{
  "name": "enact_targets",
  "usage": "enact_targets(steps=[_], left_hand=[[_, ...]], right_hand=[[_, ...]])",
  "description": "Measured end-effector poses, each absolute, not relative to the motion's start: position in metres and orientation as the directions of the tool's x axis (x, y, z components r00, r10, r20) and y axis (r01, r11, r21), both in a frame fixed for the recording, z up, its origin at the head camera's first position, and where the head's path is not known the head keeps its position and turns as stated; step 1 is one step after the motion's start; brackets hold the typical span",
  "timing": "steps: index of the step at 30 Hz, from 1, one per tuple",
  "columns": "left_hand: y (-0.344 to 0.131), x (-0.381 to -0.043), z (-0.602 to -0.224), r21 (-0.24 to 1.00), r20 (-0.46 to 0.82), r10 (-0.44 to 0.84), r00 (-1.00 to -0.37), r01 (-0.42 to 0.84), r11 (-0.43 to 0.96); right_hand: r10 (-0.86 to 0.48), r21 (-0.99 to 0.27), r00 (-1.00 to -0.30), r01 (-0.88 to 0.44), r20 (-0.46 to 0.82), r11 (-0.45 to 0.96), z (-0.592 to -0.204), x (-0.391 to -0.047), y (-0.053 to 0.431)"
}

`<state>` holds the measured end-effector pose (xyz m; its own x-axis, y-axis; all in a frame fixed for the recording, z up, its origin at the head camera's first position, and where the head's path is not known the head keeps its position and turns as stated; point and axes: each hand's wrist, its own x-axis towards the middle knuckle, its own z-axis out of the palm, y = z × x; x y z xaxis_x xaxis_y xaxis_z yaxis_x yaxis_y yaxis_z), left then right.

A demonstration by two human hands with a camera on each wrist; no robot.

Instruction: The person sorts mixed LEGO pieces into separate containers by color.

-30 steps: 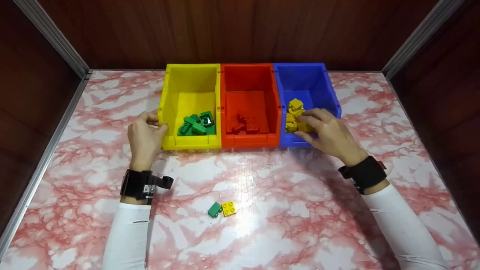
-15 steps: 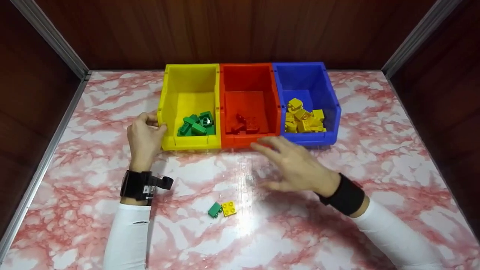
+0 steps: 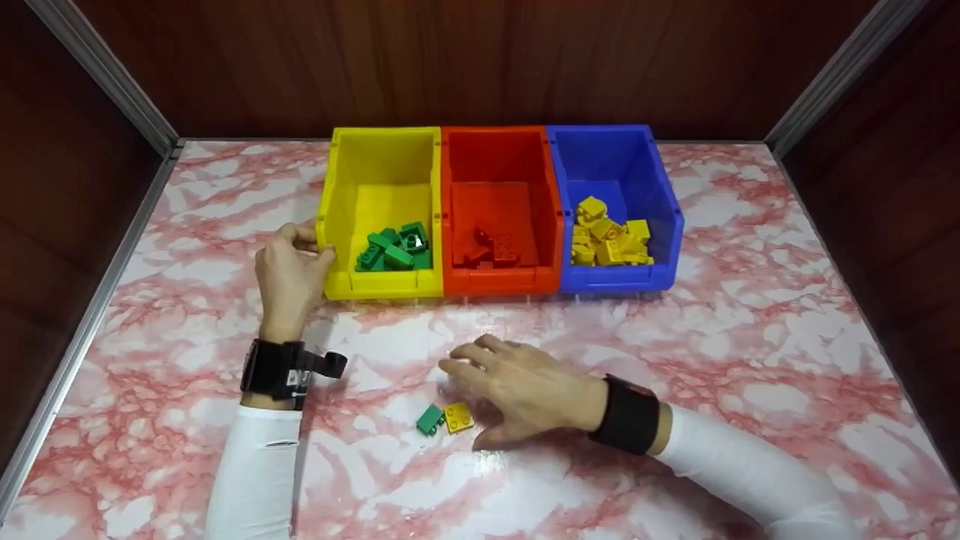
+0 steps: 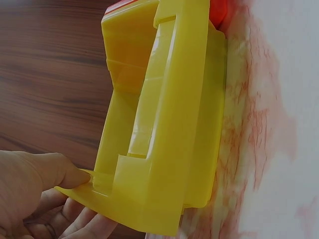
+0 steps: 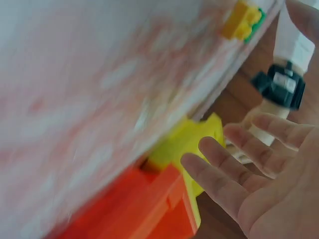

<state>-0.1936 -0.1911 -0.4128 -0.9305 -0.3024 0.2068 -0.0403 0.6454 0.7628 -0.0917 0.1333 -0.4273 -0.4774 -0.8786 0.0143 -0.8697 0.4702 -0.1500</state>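
My left hand [image 3: 289, 277] grips the left wall of the yellow bin [image 3: 384, 285]; in the left wrist view the thumb lies inside the rim and the fingers outside. Over the table my right hand [image 3: 525, 390] reaches with fingers spread and nothing in them. Just left of its thumb lies a yellow brick [image 3: 459, 418], studs up, beside a green brick [image 3: 430, 419]. Green bricks [image 3: 397, 256] lie in the yellow bin. Red bricks [image 3: 504, 247] are in the red bin [image 3: 501, 282], and yellow bricks [image 3: 609, 244] in the blue bin [image 3: 619, 282].
The three bins stand side by side toward the back of the marbled table [image 3: 360, 480]. A dark wooden panel [image 3: 480, 60] rises behind them, with more panels at both sides. Metal rails [image 3: 90, 322] run along the side edges.
My right hand has left the blue bin, where it was at the yellow bricks, and moved down and left to the two loose bricks. The left hand has stayed on the yellow bin.
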Motion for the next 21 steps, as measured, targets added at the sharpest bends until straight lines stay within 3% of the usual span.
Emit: enact_targets(steps=[11,21], left_hand=[[-0.191,-0.193,-0.410,0.771,0.184,-0.301,-0.936,-0.053,0.635],[-0.191,-0.193,-0.411,0.777,0.184,-0.306,-0.934,-0.052,0.627]], right_hand=[[-0.908,-0.193,-0.417,-0.895,0.037,0.403,-0.442,-0.089,0.113],[-0.888,-0.240,-0.457,-0.870,0.062,0.431,-0.436,-0.093,0.127]])
